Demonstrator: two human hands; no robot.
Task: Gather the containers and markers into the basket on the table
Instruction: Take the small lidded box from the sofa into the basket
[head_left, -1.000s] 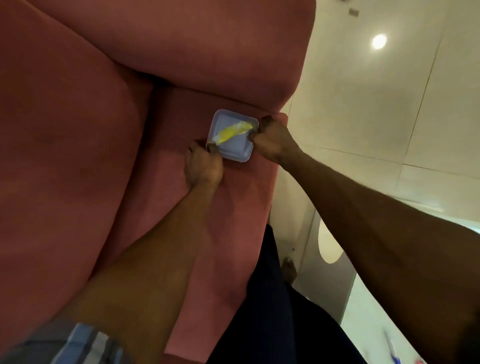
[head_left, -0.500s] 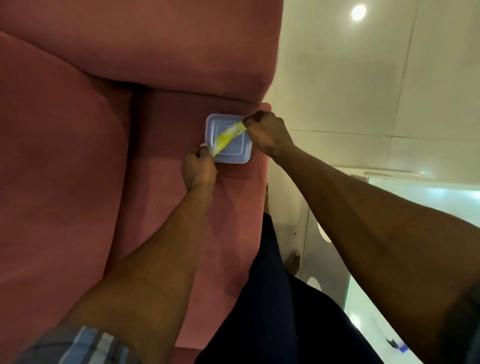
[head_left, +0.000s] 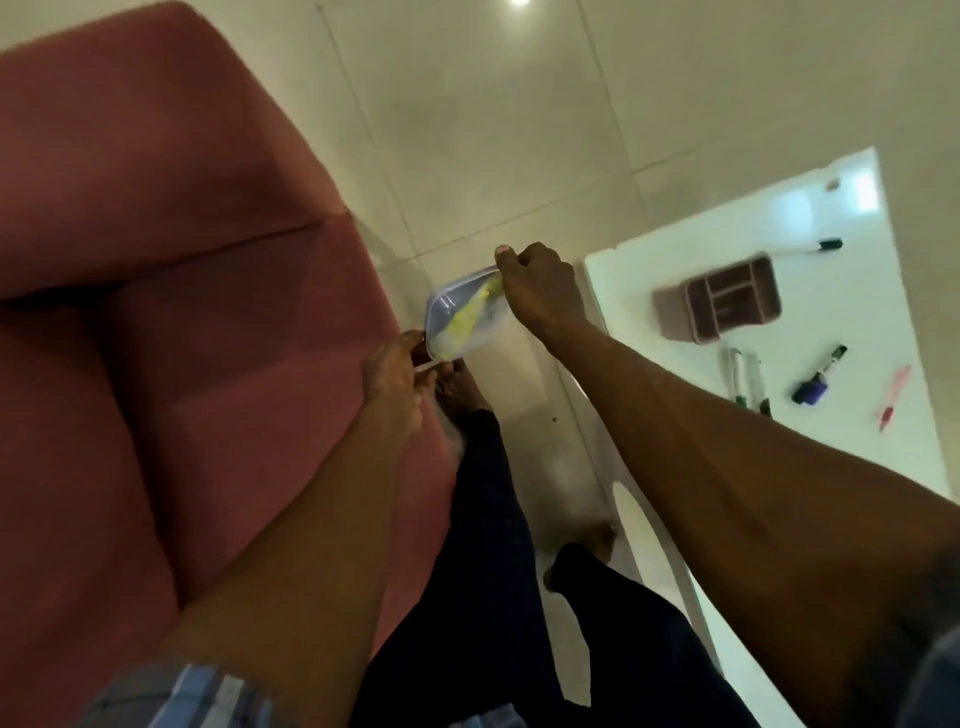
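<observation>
A clear square plastic container (head_left: 470, 332) with a yellow marker (head_left: 470, 312) lying in it hangs in the air between the sofa and the table. My left hand (head_left: 395, 371) grips its near corner and my right hand (head_left: 537, 283) grips its far corner. On the white table (head_left: 649, 312) to the right stands a pink basket (head_left: 719, 297) with dividers. Loose markers lie around it: a black one (head_left: 826, 245) beyond it, a green-capped one (head_left: 828, 359), a blue one (head_left: 809, 391), a pink pen (head_left: 894, 397) and clear-bodied ones (head_left: 748, 376).
A large pink-red sofa (head_left: 182, 338) fills the left half. Pale tiled floor (head_left: 493, 130) runs between sofa and table. My dark trousers (head_left: 488, 571) and bare feet stand in that gap.
The container with the yellow marker has been lifted off the sofa arm and carried right, out over the floor. My view has swung right, bringing the table and basket into sight.
</observation>
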